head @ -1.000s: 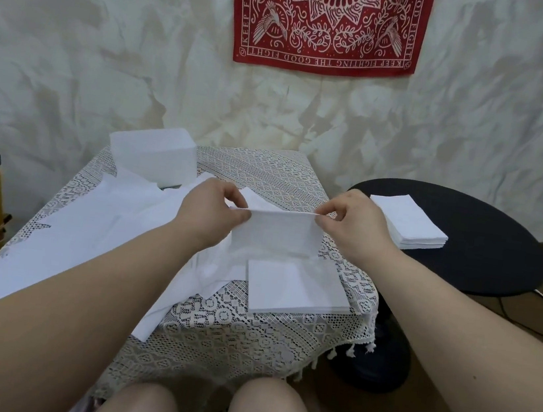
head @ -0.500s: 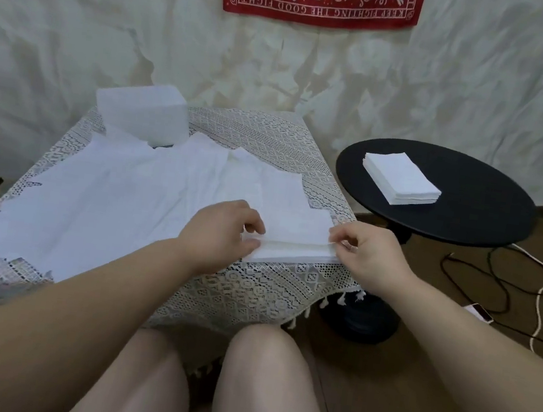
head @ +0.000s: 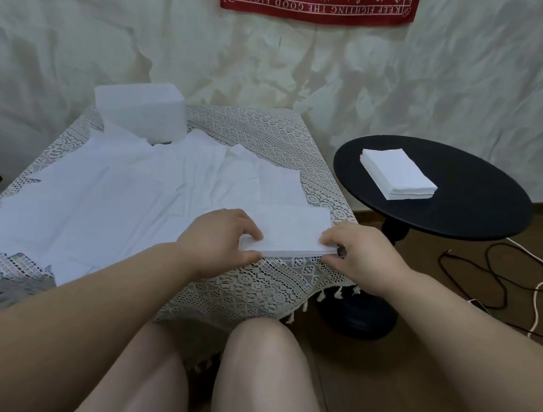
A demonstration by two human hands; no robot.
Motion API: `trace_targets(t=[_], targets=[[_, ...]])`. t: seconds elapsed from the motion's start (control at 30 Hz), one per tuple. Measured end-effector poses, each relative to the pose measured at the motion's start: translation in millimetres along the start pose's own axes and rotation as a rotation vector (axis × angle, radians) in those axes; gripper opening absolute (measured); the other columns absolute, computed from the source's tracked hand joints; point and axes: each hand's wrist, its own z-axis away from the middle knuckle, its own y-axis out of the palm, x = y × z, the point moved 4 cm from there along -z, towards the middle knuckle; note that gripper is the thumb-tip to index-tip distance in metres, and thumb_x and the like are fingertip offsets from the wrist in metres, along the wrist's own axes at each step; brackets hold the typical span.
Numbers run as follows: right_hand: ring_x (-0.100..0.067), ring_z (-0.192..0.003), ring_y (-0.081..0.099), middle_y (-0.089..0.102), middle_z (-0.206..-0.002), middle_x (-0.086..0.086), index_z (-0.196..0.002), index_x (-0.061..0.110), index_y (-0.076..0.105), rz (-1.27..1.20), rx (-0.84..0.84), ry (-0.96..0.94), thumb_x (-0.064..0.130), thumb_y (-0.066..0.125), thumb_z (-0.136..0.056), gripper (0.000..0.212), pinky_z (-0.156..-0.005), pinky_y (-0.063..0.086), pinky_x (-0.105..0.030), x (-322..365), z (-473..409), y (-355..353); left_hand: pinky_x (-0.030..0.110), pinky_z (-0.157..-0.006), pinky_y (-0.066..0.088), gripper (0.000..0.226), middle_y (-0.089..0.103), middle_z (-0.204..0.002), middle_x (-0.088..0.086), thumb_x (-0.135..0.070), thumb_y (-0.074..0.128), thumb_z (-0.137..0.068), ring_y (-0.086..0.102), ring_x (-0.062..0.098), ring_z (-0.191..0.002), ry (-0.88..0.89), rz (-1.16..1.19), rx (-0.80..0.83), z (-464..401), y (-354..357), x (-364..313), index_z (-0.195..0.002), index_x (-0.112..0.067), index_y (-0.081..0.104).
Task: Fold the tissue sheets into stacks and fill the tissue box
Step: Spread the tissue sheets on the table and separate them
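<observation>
Pinching one folded stack (head: 289,230) at each end, left hand (head: 221,237) and right hand (head: 357,253); second stack (head: 398,177) apart

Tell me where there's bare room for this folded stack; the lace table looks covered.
Free: the black round table around its tissue pile, and lace right of the tissue box. Crowded: loose sheets left of both hands.

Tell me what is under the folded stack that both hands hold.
The folded stack lies on the lace cloth, overlapping loose sheets. The left hand and right hand hide its ends.
</observation>
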Motion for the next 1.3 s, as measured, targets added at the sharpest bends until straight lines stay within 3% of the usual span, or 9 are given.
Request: trace_targets(t=[0.2,0.37,0.53,0.67,0.77,0.87,1.0,1.17,1.3], targets=[[-0.020,-0.085,0.061,0.069,-0.089,0.001,-0.096,0.017,0.072,0.001,-0.019,0.025,0.023,0.062,-0.086,0.016,-0.076,0.047,-0.034,1.5,-7.7,-11.7,0.028,-0.091,0.042,0.042,0.058,-0.120,-0.010,-0.051,0.069,-0.076,0.053,0.011,-0.108,-0.004,0.053,0.015,0.8,-2.1,1.7,-0.112,-0.028,0.065],[-0.016,-0.078,0.051,0.060,-0.078,0.003,-0.084,0.018,0.066,-0.043,-0.235,0.129,0.026,0.062,-0.081,0.009,-0.067,0.040,-0.032,14.8,-17.1,-32.1,0.031,-0.071,0.044,0.042,0.061,-0.081,-0.007,-0.056,0.049,-0.088,0.059,0.013,-0.078,-0.370,0.242,-0.369,5.5,-38.5,8.7,-0.111,-0.020,0.053],[-0.020,-0.073,0.056,0.061,-0.077,0.001,-0.082,0.016,0.063,-0.079,-0.329,-0.003,0.024,0.063,-0.080,0.008,-0.066,0.046,-0.034,61.5,-25.6,-24.8,0.028,-0.055,0.053,0.066,0.069,-0.097,0.010,-0.061,0.046,-0.088,0.072,0.021,-0.072,-0.632,1.048,-0.087,-5.4,-26.4,0.9,-0.129,-0.009,0.043],[-0.023,-0.073,0.062,0.061,-0.081,0.000,-0.085,0.017,0.066,0.091,-0.216,-0.240,0.029,0.063,-0.082,0.013,-0.058,0.043,-0.030,90.6,-28.5,-1.7,0.036,-0.061,0.057,0.076,0.058,-0.117,0.011,-0.028,0.067,-0.086,0.068,0.030,-0.089,-0.706,1.301,-0.252,-12.6,-27.0,-3.1,-0.145,-0.013,0.023],[-0.017,-0.096,0.059,0.063,-0.101,0.002,-0.104,0.018,0.066,0.080,-0.047,-0.253,0.054,0.046,-0.082,0.046,-0.075,0.045,-0.028,93.2,-28.7,4.4,0.038,-0.066,0.057,0.064,0.057,-0.122,0.017,0.000,0.059,-0.087,0.064,0.032,-0.095,-0.699,1.343,-0.278,-11.2,-31.4,3.4,-0.143,-0.008,0.029],[-0.013,-0.124,0.044,0.054,-0.129,0.004,-0.123,0.020,0.058,-0.135,-0.138,-0.083,0.060,0.040,-0.083,0.060,-0.103,0.036,-0.030,85.2,-35.9,-8.3,0.033,-0.064,0.053,0.034,0.064,-0.112,0.015,0.008,0.049,-0.089,0.064,0.023,-0.082,-0.594,1.400,-0.265,-9.7,-48.1,4.4,-0.121,-0.004,0.055],[-0.012,-0.134,0.034,0.036,-0.146,0.008,-0.143,0.027,0.031,-0.789,-0.301,0.369,0.028,0.063,-0.084,0.067,-0.109,0.030,-0.033,64.8,-63.1,-24.0,0.033,-0.069,0.052,0.029,0.069,-0.098,0.007,0.010,0.045,-0.089,0.066,0.016,-0.077,-0.440,1.475,-0.272,-13.7,-66.5,0.9,-0.102,-0.010,0.061],[-0.017,-0.089,0.059,0.061,-0.104,-0.002,-0.127,0.018,0.044,-1.136,-0.178,0.383,0.021,0.060,-0.059,0.069,-0.066,0.046,-0.026,79.4,-79.5,-5.8,0.036,-0.074,0.051,0.035,0.066,-0.091,0.008,0.000,0.054,-0.065,0.061,0.022,-0.083,-0.369,1.325,-0.298,-13.5,-53.3,-9.2,-0.097,-0.013,0.058],[-0.016,-0.087,0.058,0.061,-0.103,-0.002,-0.126,0.021,0.045,-1.137,-0.190,0.398,0.020,0.056,-0.056,0.071,-0.064,0.043,-0.026,80.5,-72.3,1.7,0.031,-0.070,0.046,0.053,0.065,-0.098,0.008,-0.011,0.051,-0.056,0.060,0.019,-0.085,-0.393,1.274,-0.305,-8.0,-39.7,-11.2,-0.108,-0.013,0.054]])
